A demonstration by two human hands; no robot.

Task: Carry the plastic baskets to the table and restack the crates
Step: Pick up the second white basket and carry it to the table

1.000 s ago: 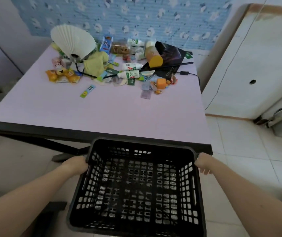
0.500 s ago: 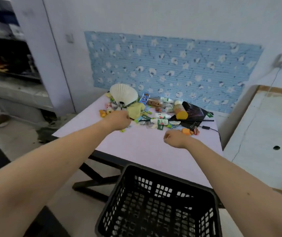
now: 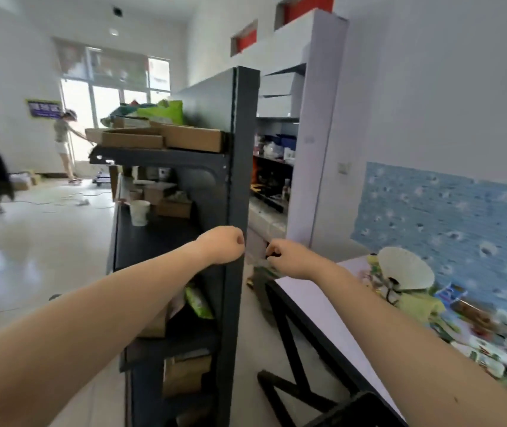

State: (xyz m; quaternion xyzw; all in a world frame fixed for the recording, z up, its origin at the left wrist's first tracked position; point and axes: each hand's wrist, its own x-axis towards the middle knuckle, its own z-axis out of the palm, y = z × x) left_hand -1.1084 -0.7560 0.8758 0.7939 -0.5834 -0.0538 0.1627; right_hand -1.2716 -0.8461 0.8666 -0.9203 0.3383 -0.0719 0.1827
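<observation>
Here, two bare forearms are reaching forward, and both hands are curling into loose fists that are gripping nothing. The left hand (image 3: 223,245) is hanging in front of the dark metal shelf unit (image 3: 236,192); the right hand (image 3: 289,257) is hovering just beside it, near the far corner of the worktop (image 3: 316,303). The two fists are sitting close together but apart.

One black plastic basket (image 3: 366,409) is showing only as a rim corner at the bottom edge, low beside the worktop's near end; whether it is resting on the floor cannot be told. The worktop is smooth and pale lilac on black crossed legs.

One white pleated fan (image 3: 406,268), shell-shaped, is standing among blurred packets on the worktop. On the shelves, one white paper cup (image 3: 139,212) is standing upright, and flat brown cardboard boxes (image 3: 153,137) are lying on top.
</observation>
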